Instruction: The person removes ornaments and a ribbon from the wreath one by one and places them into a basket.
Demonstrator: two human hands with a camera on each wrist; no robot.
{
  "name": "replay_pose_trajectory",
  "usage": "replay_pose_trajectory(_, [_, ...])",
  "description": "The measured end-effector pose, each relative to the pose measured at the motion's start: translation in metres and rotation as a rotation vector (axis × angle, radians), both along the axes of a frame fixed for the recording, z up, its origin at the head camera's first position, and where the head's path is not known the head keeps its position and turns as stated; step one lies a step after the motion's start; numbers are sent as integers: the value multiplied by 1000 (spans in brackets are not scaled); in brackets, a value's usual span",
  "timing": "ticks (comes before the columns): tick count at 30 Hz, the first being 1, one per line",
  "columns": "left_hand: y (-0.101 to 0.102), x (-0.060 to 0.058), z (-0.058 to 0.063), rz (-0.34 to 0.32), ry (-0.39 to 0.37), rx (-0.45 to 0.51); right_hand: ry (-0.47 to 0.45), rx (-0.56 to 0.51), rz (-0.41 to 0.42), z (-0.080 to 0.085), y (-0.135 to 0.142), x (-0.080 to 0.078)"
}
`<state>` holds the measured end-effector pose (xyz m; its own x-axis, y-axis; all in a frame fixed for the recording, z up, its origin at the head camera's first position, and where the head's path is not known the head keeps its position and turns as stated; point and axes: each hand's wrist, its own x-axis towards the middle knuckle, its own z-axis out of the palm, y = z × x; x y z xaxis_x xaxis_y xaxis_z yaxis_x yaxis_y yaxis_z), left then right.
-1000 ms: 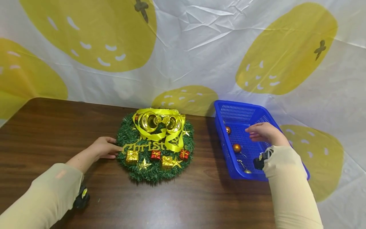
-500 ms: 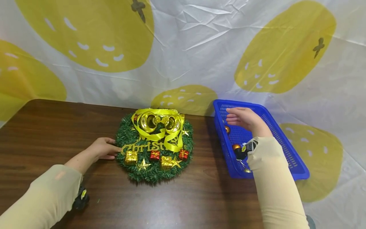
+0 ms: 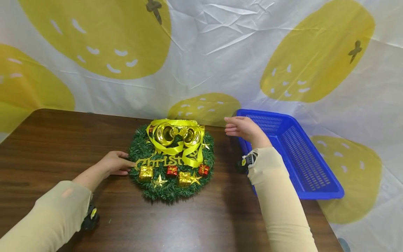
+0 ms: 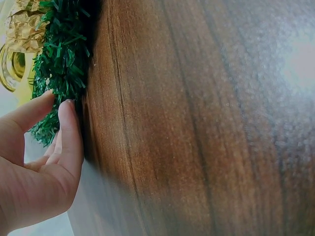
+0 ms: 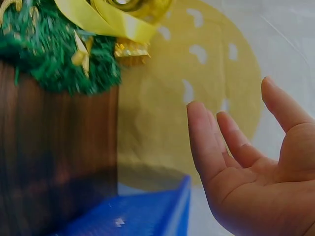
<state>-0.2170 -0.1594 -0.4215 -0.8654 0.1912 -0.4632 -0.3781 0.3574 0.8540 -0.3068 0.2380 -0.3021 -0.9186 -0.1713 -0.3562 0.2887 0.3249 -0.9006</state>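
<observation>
A green Christmas wreath [image 3: 171, 193] lies on the table, bearing gold bells [image 3: 165, 134], yellow ribbon [image 3: 192, 158], gold lettering and small gift boxes [image 3: 146, 173]. At its left edge, my left hand [image 3: 113, 163] pinches the tinsel between thumb and fingers; the left wrist view shows the fingertips at the green fringe [image 4: 66, 64]. My right hand [image 3: 244, 128] hovers right of the wreath, over the near-left rim of the blue basket [image 3: 318, 196]. Its fingers are loosely extended, the thumb stands apart, and nothing is in it, as the right wrist view shows.
The brown wooden table [image 3: 78, 136] runs up to a white cloth backdrop [image 3: 217, 63] printed with yellow shapes. Much of the basket's left side is hidden behind the right forearm [image 3: 277, 189].
My right hand has moved left from over the basket's inside to beyond its left rim, towards the wreath. The orange baubles in the basket are now hidden. My left hand stays put.
</observation>
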Motion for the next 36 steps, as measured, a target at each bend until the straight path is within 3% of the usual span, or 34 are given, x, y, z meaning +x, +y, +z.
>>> replay_pose_trajectory(11, [3, 0, 1, 12, 2, 16, -71, -45, -42, -41, -34, -6])
replay_pose_trajectory(16, [3, 0, 2, 16, 1, 10, -72, -15, -62, -56, -43, -5])
replay_pose_trajectory(27, [3, 1, 2, 22, 2, -6, -93, -59, -107, -75, -57, -9])
replay_pose_trajectory(30, [2, 2, 3, 28, -1, 0, -82, -70, -99, -105, -51, -31])
replay_pose_trajectory(34, [1, 1, 1, 25, -1, -1, -83, -137, -67, -159, -31, -76])
replay_pose_trajectory(36, [1, 1, 0, 24, 0, -1, -100, -118, -84, -158, -33, -74])
